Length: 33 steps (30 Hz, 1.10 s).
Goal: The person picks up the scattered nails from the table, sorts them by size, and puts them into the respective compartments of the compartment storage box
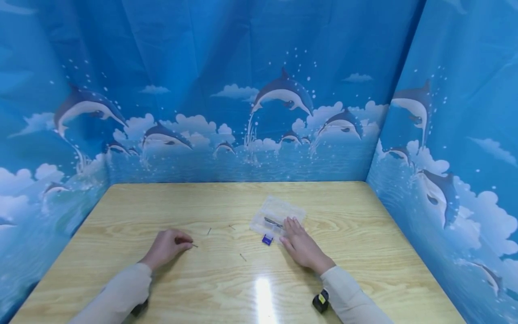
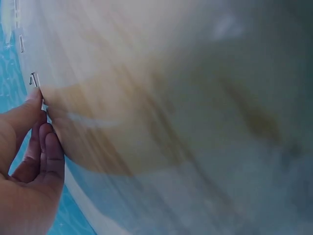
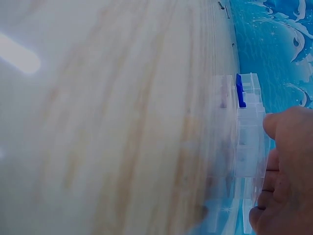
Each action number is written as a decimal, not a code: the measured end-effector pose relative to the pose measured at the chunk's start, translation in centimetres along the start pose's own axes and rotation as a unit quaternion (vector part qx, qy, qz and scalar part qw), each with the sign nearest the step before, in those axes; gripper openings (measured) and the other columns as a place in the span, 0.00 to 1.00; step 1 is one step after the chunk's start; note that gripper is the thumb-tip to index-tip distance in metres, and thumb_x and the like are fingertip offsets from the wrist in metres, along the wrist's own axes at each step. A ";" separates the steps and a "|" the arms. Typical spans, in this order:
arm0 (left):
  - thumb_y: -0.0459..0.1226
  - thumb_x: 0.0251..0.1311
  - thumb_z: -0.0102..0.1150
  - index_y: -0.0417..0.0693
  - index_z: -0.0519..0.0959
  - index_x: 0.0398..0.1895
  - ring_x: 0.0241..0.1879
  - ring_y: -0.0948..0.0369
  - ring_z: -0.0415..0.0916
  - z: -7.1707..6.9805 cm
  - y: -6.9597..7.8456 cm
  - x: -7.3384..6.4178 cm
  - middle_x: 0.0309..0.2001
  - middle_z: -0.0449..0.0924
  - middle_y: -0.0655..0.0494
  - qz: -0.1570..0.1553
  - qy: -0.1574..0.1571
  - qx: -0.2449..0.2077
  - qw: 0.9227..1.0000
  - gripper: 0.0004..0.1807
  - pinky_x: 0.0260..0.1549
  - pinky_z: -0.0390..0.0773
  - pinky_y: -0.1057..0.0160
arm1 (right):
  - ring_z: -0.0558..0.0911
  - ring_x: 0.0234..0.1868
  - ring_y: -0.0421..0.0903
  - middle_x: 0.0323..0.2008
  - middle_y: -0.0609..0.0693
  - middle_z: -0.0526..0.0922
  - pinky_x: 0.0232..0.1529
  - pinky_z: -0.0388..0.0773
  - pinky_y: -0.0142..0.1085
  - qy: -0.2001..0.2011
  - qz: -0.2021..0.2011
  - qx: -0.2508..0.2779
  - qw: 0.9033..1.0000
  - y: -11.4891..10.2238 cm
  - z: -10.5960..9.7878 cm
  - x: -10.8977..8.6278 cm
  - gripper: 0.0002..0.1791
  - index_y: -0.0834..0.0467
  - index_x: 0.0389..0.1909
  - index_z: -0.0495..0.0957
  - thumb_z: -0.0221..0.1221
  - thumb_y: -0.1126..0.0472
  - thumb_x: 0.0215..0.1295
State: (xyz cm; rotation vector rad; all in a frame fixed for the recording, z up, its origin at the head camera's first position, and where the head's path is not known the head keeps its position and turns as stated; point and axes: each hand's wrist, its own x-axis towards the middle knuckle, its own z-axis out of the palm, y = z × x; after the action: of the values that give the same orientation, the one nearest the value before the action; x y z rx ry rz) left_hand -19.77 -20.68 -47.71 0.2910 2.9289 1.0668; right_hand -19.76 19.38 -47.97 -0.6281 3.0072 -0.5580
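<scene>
Between thumb and forefinger, my left hand pinches a small thin metal screw or nail just over the table. The left wrist view shows the pinching fingers at the table's edge. My right hand rests with fairly straight fingers on the near right part of a clear plastic compartment box. Several thin metal pieces lie together inside it. A blue latch marks the box's near side. In the right wrist view the thumb is beside the box wall.
Three loose screws or nails lie on the wooden table between the hands: one left, one farther back, one nearer. Blue dolphin-print curtains enclose the back and sides. A black device sits at the right wrist.
</scene>
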 end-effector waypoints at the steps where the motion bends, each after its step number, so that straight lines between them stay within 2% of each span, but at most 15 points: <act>1: 0.31 0.51 0.68 0.45 0.85 0.33 0.34 0.60 0.80 0.0 -0.1 0.1 0.33 0.85 0.55 0.000 0.001 -0.001 1.000 0.06 0.38 0.80 0.57 | 0.47 0.75 0.58 0.73 0.63 0.50 0.72 0.47 0.49 -0.001 0.000 -0.002 1.000 0.0 0.0 0.0 0.33 0.67 0.71 0.51 0.41 0.48 0.77; 10: 0.31 0.51 0.68 0.48 0.85 0.29 0.33 0.61 0.79 -0.2 -0.1 0.4 0.31 0.85 0.57 0.009 0.003 0.005 1.000 0.03 0.37 0.80 0.58 | 0.47 0.74 0.58 0.73 0.64 0.50 0.72 0.48 0.50 -0.002 -0.003 -0.003 1.000 -0.1 -0.2 0.2 0.33 0.68 0.71 0.50 0.41 0.49 0.77; 17: 0.32 0.52 0.68 0.44 0.85 0.29 0.32 0.61 0.79 -0.1 -0.3 0.5 0.29 0.84 0.58 0.047 0.000 0.015 0.999 0.02 0.35 0.79 0.61 | 0.48 0.74 0.58 0.73 0.64 0.50 0.72 0.48 0.50 0.000 -0.002 -0.008 1.000 -0.1 -0.1 0.2 0.33 0.68 0.71 0.50 0.41 0.49 0.77; 23: 0.34 0.52 0.68 0.41 0.84 0.29 0.32 0.62 0.77 0.1 -0.4 0.6 0.29 0.83 0.59 0.049 -0.006 0.021 0.999 0.04 0.35 0.79 0.61 | 0.48 0.74 0.59 0.73 0.64 0.51 0.72 0.48 0.50 0.000 -0.001 0.002 1.000 -0.1 -0.2 0.0 0.33 0.69 0.71 0.51 0.42 0.50 0.76; 27: 0.34 0.55 0.66 0.43 0.83 0.28 0.32 0.63 0.76 0.2 -0.4 0.5 0.29 0.82 0.60 0.039 -0.011 0.025 0.999 0.03 0.35 0.78 0.62 | 0.48 0.74 0.58 0.73 0.64 0.50 0.72 0.48 0.49 -0.001 -0.001 0.003 1.000 -0.1 -0.1 0.0 0.33 0.69 0.71 0.51 0.42 0.50 0.76; 33: 0.34 0.56 0.65 0.44 0.83 0.27 0.32 0.64 0.76 0.0 -0.2 0.3 0.29 0.81 0.60 0.043 -0.012 0.023 0.999 0.04 0.34 0.77 0.63 | 0.48 0.74 0.58 0.73 0.64 0.50 0.72 0.48 0.48 -0.003 0.000 -0.001 1.000 -0.2 -0.2 0.0 0.33 0.69 0.71 0.51 0.42 0.50 0.77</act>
State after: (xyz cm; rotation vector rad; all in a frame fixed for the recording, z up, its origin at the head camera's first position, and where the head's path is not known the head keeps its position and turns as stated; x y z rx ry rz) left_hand -20.10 -20.75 -47.85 0.4317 2.9483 0.9980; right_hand -19.69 19.23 -47.71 -0.6283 3.0033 -0.5522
